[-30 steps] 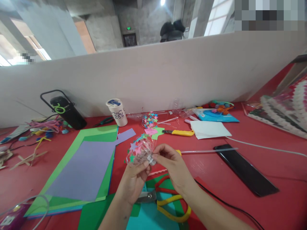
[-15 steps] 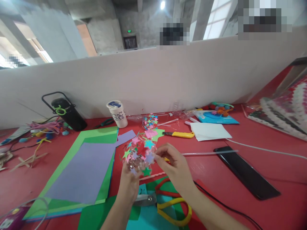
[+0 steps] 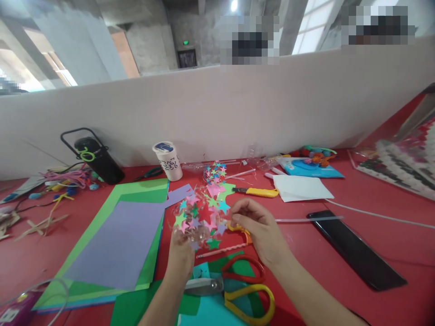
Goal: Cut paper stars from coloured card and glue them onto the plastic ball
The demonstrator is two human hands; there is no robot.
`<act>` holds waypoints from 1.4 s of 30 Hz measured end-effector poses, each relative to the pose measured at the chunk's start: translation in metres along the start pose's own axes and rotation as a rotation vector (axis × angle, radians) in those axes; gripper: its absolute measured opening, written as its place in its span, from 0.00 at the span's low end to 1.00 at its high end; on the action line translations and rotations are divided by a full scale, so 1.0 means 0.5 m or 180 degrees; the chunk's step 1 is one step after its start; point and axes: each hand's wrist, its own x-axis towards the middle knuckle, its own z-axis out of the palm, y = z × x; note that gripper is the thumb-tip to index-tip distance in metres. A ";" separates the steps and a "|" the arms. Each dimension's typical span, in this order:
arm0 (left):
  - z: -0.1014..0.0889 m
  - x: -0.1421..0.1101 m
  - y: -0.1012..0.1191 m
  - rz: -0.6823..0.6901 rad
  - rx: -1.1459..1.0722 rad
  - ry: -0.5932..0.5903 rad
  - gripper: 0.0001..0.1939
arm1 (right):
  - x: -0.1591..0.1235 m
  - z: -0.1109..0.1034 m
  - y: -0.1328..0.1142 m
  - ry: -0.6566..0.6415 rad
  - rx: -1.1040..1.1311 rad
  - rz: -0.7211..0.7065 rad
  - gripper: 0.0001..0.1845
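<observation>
My left hand (image 3: pixel 182 256) is closed round the lower part of a clear, shiny decoration (image 3: pixel 204 213) covered in pink, blue, green and purple paper stars. Just to its right, my right hand (image 3: pixel 263 233) has thumb and fingertips drawn together in a pinch; whatever they hold, if anything, is too small to make out. Below the hands lie scissors (image 3: pixel 215 285) with one red and one yellow handle, on green and turquoise paper (image 3: pixel 207 310). A pink twisted stick (image 3: pixel 220 250) rests between the hands. Behind the decoration stands a smaller cluster of stars (image 3: pixel 215 172).
Purple paper (image 3: pixel 118 244) tops green sheets at left. Behind are a black bottle (image 3: pixel 98 160) and a white cup (image 3: pixel 169 162). On the right lie a yellow cutter (image 3: pixel 261 193), folded white paper (image 3: pixel 302 188), a clear stick (image 3: pixel 292 220) and a black phone (image 3: pixel 356 249).
My right hand has drawn away from the stars a little to the right, showing more of the pink stick. The decoration stays in my left hand.
</observation>
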 end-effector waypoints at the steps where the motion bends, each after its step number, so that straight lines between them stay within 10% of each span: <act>1: 0.013 -0.005 0.003 -0.0010 -0.0011 -0.0041 0.20 | 0.000 0.004 -0.001 -0.0028 -0.0028 -0.0018 0.02; 7: 0.061 -0.028 0.011 -0.0673 0.0065 -0.0642 0.09 | -0.014 0.023 -0.009 -0.0085 -0.0595 -0.0522 0.06; 13: 0.059 -0.032 -0.001 -0.1013 -0.0094 -0.0836 0.05 | -0.022 0.015 0.009 -0.0169 -0.2039 -0.2214 0.11; 28: 0.073 -0.041 0.005 -0.0779 -0.0015 -0.0820 0.08 | -0.016 0.003 0.028 -0.0363 -0.2841 -0.3131 0.13; 42: 0.080 -0.037 0.010 -0.0581 0.0053 -0.0805 0.10 | -0.023 0.004 0.030 -0.0154 -0.2510 -0.2901 0.15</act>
